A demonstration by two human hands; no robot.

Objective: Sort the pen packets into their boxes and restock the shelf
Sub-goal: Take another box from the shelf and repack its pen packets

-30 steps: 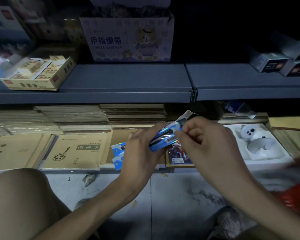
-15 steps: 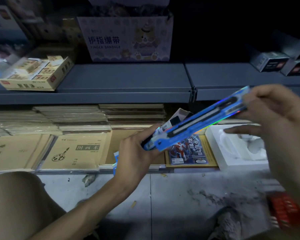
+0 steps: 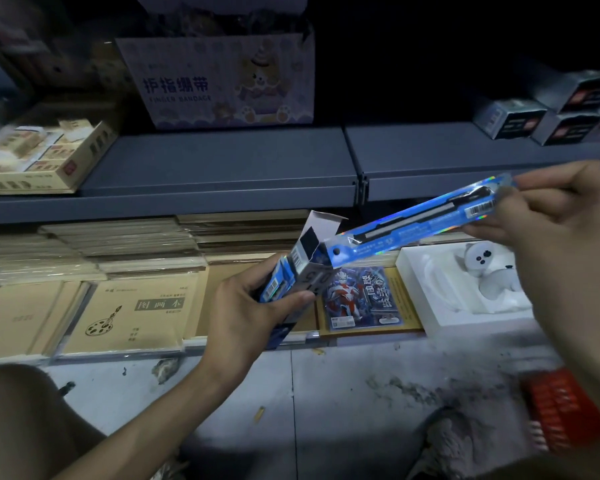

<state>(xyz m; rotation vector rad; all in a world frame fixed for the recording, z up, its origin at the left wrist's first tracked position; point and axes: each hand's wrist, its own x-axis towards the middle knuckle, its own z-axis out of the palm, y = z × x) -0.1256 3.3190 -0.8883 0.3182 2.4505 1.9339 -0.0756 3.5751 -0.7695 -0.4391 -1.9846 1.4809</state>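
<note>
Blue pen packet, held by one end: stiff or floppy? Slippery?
Probably fairly stiff: the packet runs straight with the right hand pinching only one end. Likely light, since a fingertip pinch carries it. Its glossy film could be slippery.

Pen packet blue, holographic sheen; shelf grey; notebooks tan.

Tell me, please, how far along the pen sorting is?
Done: blue packets sit in the small open cardboard box gripped by the left hand. In hand: the right hand pinches a long blue holographic pen packet, its end at the box's mouth. Left, probably: closing the flap and restocking the grey metal shelf.
</note>
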